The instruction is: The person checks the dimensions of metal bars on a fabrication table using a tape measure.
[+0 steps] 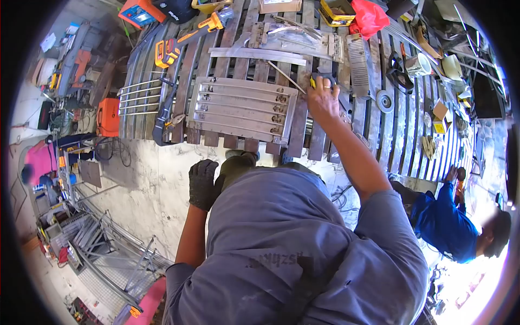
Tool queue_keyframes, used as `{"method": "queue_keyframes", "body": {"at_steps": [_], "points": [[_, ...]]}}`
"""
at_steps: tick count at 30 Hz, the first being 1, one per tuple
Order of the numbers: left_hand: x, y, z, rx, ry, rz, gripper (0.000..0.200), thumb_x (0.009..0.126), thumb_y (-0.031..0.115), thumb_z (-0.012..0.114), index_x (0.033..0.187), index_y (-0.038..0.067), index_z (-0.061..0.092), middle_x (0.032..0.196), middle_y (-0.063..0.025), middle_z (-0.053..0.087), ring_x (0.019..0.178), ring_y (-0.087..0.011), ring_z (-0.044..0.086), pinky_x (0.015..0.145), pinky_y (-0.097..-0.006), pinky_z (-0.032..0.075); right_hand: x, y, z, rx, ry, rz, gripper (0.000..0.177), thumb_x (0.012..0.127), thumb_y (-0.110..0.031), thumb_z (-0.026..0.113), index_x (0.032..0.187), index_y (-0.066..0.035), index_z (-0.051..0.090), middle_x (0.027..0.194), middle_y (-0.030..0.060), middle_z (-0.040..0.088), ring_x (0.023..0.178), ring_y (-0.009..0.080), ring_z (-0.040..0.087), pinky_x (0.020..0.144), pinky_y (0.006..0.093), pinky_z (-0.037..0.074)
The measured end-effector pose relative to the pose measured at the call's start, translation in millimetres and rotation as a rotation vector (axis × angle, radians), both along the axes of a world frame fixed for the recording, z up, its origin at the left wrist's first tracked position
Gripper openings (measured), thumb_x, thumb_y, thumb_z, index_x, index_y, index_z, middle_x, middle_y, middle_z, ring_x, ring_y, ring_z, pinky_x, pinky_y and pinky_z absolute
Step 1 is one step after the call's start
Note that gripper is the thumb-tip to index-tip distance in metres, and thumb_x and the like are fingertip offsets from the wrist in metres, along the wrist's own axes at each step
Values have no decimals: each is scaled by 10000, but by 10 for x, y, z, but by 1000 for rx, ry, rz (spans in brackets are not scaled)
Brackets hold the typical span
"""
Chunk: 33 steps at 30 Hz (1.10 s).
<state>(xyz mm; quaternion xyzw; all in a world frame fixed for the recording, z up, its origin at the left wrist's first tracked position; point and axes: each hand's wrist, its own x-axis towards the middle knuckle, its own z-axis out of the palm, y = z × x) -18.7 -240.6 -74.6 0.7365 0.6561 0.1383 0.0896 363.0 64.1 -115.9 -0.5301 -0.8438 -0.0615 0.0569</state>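
Observation:
My right hand (324,103), bare with a ring on one finger, reaches over the slatted table. Its fingers close round a small black-and-yellow object (313,82), mostly hidden beneath them. My left hand (203,185) wears a dark glove and hangs at my side off the table, fingers curled, with nothing visible in it. Between the hands, near the table's front edge, lies a rectangular metal frame (238,111) with several parallel bars and dark fittings along its right side. A thin strip (286,77) points toward my right hand, and a flat metal bar (257,55) lies behind the frame.
The slatted table (374,127) holds a yellow power tool (214,23), a yellow-and-black tool (167,52), metal rods (140,97), a perforated strip (358,65), a disc (384,101) and a white bucket (418,66). A person in blue (447,222) is at the right.

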Motion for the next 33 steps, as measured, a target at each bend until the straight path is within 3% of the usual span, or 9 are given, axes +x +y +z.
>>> {"method": "queue_keyframes", "body": {"at_steps": [3, 8, 12, 15, 19, 20, 22, 28, 33], "points": [[-100, 264, 37, 16, -11, -86, 444, 945, 302, 833, 1301, 79, 691, 1315, -158, 677, 1265, -394, 624, 1108, -567, 473, -166, 58, -19, -84, -89, -98, 253, 925, -211, 732, 1112, -87, 848, 1364, 143, 599, 1319, 354, 563, 1075, 613, 421], [-373, 601, 53, 82, 22, -238, 445, 964, 324, 830, 1314, 85, 696, 1337, -172, 672, 1293, -421, 618, 1132, -576, 477, -544, 32, -298, 66, -243, -171, 358, 987, -200, 650, 1231, -15, 835, 1488, 141, 615, 1311, 322, 546, 1040, 511, 432], [-727, 800, -104, 140, -23, -350, 449, 966, 357, 840, 1308, 92, 720, 1359, -169, 671, 1329, -415, 611, 1157, -585, 475, -516, -34, -426, 103, -349, -122, 398, 1035, -208, 589, 1332, -26, 782, 1446, 132, 621, 1283, 304, 570, 1006, 466, 456], [-1016, 995, -157, 190, -38, -483, 456, 963, 359, 843, 1314, 95, 722, 1375, -160, 672, 1339, -409, 611, 1172, -583, 467, -661, -226, -80, -9, -242, -227, 436, 1062, -199, 546, 1417, -20, 725, 1385, 124, 623, 1299, 290, 566, 1005, 452, 459], [-1271, 1208, 30, 171, -7, -531, 463, 959, 359, 842, 1325, 100, 728, 1395, -158, 674, 1370, -416, 602, 1203, -575, 451, -754, -838, 349, 42, 205, -399, 227, 1076, -128, 546, 1245, -23, 655, 1325, 221, 618, 1189, 438, 661, 969, 564, 524], [-1351, 1277, -2, 132, -25, -557, 485, 955, 354, 841, 1351, 101, 723, 1431, -159, 673, 1390, -418, 597, 1212, -571, 449, -761, -1070, 492, -98, 401, -553, 209, 1068, -99, 556, 1262, -54, 619, 1303, 263, 638, 1111, 519, 691, 938, 619, 541], [-1381, 1421, 5, 124, -51, -618, 525, 950, 351, 842, 1384, 86, 711, 1452, -170, 668, 1402, -422, 591, 1224, -575, 441, -760, -1704, 682, -98, 574, -636, 194, 1101, -141, 551, 1276, -94, 620, 1243, 269, 672, 1080, 540, 703, 909, 625, 554], [-983, 1898, -43, 33, -21, -872, 724, 944, 353, 818, 1564, 68, 577, 1580, -209, 559, 1535, -444, 474, 1309, -611, 342, -1033, -3491, 325, -184, 599, -1058, 174, 1104, -261, 659, 1102, -87, 660, 1118, 199, 748, 1006, 485, 745, 847, 584, 582], [-327, 2252, -149, 23, 95, -981, 893, 942, 362, 816, 1688, 58, 431, 1733, -219, 432, 1651, -458, 340, 1342, -651, 272, -1403, -3677, 250, -207, 674, -1167, 195, 1104, -262, 655, 1054, -74, 646, 1082, 196, 743, 972, 483, 734, 832, 586, 574]]}}
